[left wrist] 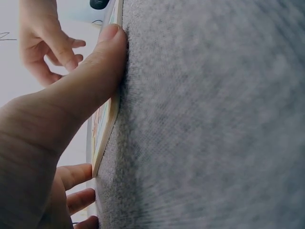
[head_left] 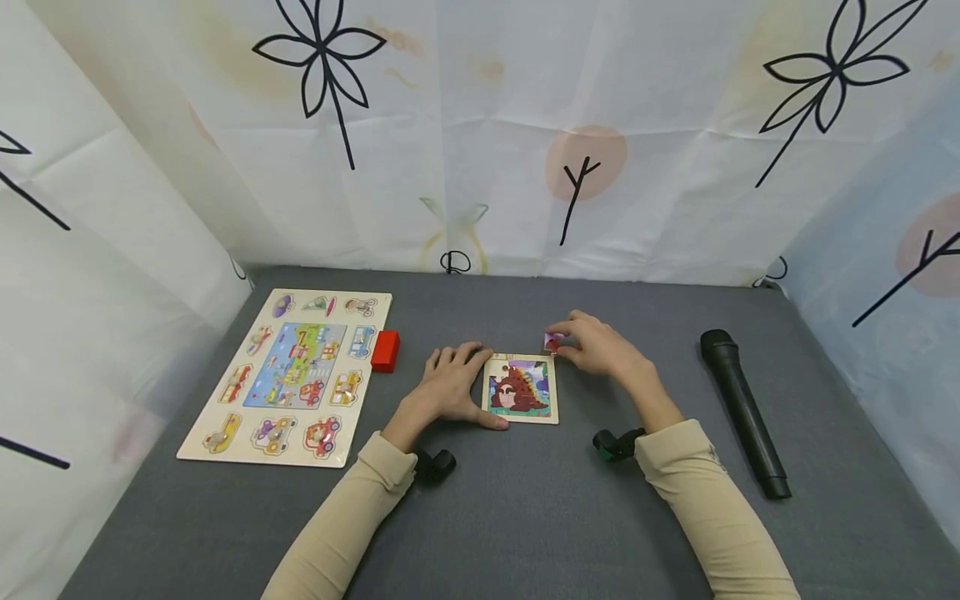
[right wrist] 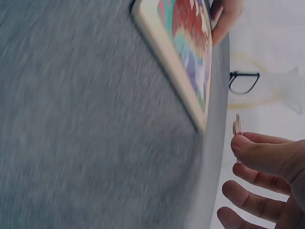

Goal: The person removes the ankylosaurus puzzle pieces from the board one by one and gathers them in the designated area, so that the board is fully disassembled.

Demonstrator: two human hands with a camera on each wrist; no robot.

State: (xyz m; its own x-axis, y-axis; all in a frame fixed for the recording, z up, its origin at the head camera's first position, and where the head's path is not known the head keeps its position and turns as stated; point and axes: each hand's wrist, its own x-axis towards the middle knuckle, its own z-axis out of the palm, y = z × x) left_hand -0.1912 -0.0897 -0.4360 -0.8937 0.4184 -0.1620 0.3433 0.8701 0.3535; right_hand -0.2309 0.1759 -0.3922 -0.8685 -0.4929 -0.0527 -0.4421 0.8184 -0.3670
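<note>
Near the middle of the grey surface (head_left: pixel 525 517), the left hand (head_left: pixel 450 387) was spread beside a small puzzle frame (head_left: pixel 532 420), its thumb along the near edge and a fingertip at the far left corner. The right hand (head_left: pixel 596 346) pinched a small, thin piece (head_left: pixel 553 342), coloured purple and red, between thumb and index finger beyond the frame's far right corner; in the right wrist view the piece appeared edge-on, clear of the frame. Within the frame's pale rim lay a picture (head_left: pixel 517 390) of a red-brown, spike-backed animal on a green and violet ground. Beige sleeves (head_left: pixel 337 517) covered the forearms. Farther left, a large pale board (head_left: pixel 296 459) carried small coloured figures, several of them vehicles, around a blue panel (head_left: pixel 300 367) whose details were too small to read. A red block (head_left: pixel 386 352) lay at the board's right edge. To the right lay a black microphone (head_left: pixel 746 412). White cloth (head_left: pixel 487 125) with black flower outlines rose behind.
</note>
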